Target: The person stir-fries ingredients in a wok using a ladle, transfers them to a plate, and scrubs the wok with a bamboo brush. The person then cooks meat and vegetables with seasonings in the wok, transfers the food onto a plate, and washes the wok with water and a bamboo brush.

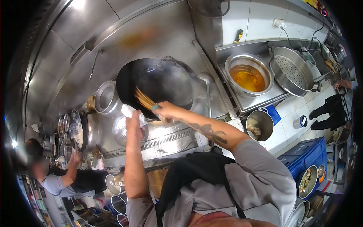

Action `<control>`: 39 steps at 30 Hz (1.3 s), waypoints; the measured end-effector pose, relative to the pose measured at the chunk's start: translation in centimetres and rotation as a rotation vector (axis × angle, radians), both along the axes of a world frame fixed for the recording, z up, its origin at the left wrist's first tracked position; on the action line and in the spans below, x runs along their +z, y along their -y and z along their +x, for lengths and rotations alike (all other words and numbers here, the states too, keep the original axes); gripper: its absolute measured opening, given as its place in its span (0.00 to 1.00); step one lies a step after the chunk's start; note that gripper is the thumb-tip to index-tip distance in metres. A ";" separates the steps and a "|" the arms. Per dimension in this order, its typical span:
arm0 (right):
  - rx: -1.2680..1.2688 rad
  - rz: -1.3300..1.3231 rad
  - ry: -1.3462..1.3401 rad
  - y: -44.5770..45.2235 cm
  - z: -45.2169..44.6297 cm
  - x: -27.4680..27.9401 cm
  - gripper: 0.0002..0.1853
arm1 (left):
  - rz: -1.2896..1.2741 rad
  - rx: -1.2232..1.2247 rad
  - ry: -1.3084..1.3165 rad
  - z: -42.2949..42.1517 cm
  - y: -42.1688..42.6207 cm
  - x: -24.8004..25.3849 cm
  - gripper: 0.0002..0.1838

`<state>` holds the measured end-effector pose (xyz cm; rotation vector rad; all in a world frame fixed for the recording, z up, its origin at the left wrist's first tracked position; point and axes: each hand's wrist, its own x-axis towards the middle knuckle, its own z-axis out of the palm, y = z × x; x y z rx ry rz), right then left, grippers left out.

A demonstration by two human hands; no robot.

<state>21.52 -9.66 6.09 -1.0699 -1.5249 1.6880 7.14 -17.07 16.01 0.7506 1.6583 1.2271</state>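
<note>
A large dark wok (159,75) sits on the steel range in front of me, with haze over it. My right hand (165,109) is closed round a bamboo wok brush (144,99), whose bristles reach over the wok's near left side. At the near rim, my left hand (134,122) is closed on a folded white cloth (130,111). Whether that cloth wraps a wok handle is hidden. Just below the left hand lies a perforated strainer (119,130). A long-handled ladle (206,78) rests on the steel right of the wok.
Stacked metal bowls (106,99) stand left of the wok. Rightward are a pot of orange oil (248,78), a perforated steamer pan (293,70) and a lower bucket (260,125). A co-worker (72,176) handles another wok (80,130) at left. Another person's legs show far right.
</note>
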 end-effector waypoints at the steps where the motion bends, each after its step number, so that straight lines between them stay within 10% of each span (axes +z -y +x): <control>1: -0.011 -0.024 0.011 -0.6 -0.5 0.5 0.18 | 0.022 0.015 -0.020 0.2 -0.3 0.1 0.12; 18: -0.194 -0.324 -0.378 -12.5 9.3 7.8 0.17 | 0.516 -0.139 -0.672 4.6 -0.8 1.4 0.27; 23: -0.129 0.056 -0.069 -4.4 7.8 6.8 0.21 | 0.575 -0.160 -0.702 4.7 -0.8 0.9 0.31; 24: -0.017 0.094 0.057 -1.1 7.1 6.4 0.25 | 0.558 -0.171 -0.600 4.1 -0.8 0.9 0.31; 26: -0.194 1.048 0.114 2.3 4.6 -5.9 0.33 | 0.523 -0.177 -0.397 2.9 -1.0 1.0 0.32; 29: 0.184 0.543 0.617 5.4 12.6 -10.3 0.43 | 0.546 -0.074 -0.394 -1.0 -1.4 -1.5 0.31; 33: -0.173 0.642 0.924 -3.6 21.2 -7.7 0.34 | 0.313 0.055 -0.220 -3.6 0.1 -3.2 0.26; 39: -0.543 0.510 0.544 -5.2 19.7 -4.3 0.26 | 0.001 0.233 0.223 -9.0 1.5 -11.0 0.25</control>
